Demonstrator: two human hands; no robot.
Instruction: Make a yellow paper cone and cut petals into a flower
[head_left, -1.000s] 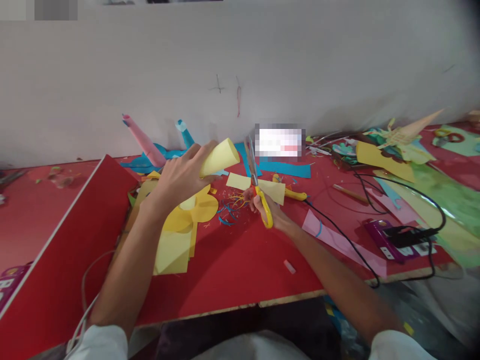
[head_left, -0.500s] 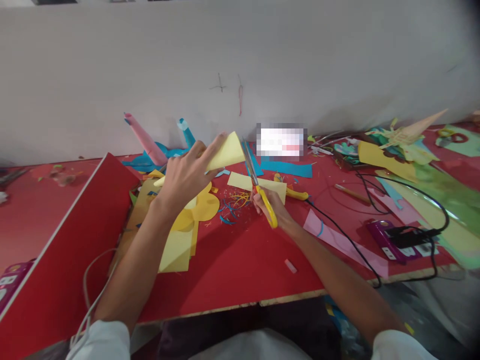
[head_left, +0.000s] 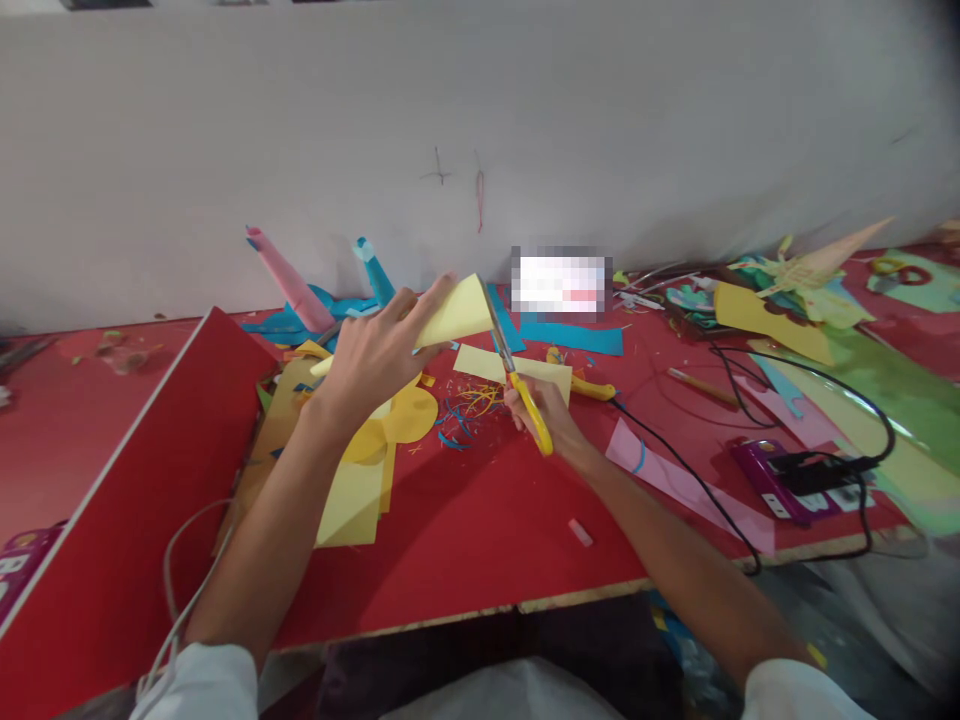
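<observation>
My left hand (head_left: 371, 350) is closed on a piece of pale yellow paper (head_left: 459, 312), held up above the table and looking folded or curled. In my right hand (head_left: 544, 408) is a pair of scissors (head_left: 531, 408) with yellow handles, the blades pointing up and away along the paper's right edge. Below my hands lie a pale yellow paper strip (head_left: 480, 362), yellow and blue paper shreds (head_left: 456, 425), a yellow scalloped paper shape (head_left: 412, 413) and pale yellow sheets (head_left: 351, 500).
A red panel (head_left: 150, 450) stands upright on the left. Blue (head_left: 375, 270) and pink (head_left: 289, 285) paper cones stand at the back. To the right are a yellow-handled corded tool (head_left: 592, 388), pink paper (head_left: 690, 490) and a purple box (head_left: 780, 480) with black cable.
The paper in my left hand has dipped slightly, and its right edge now lies closer against the scissor blades. The scissor handles look closer together than before.
</observation>
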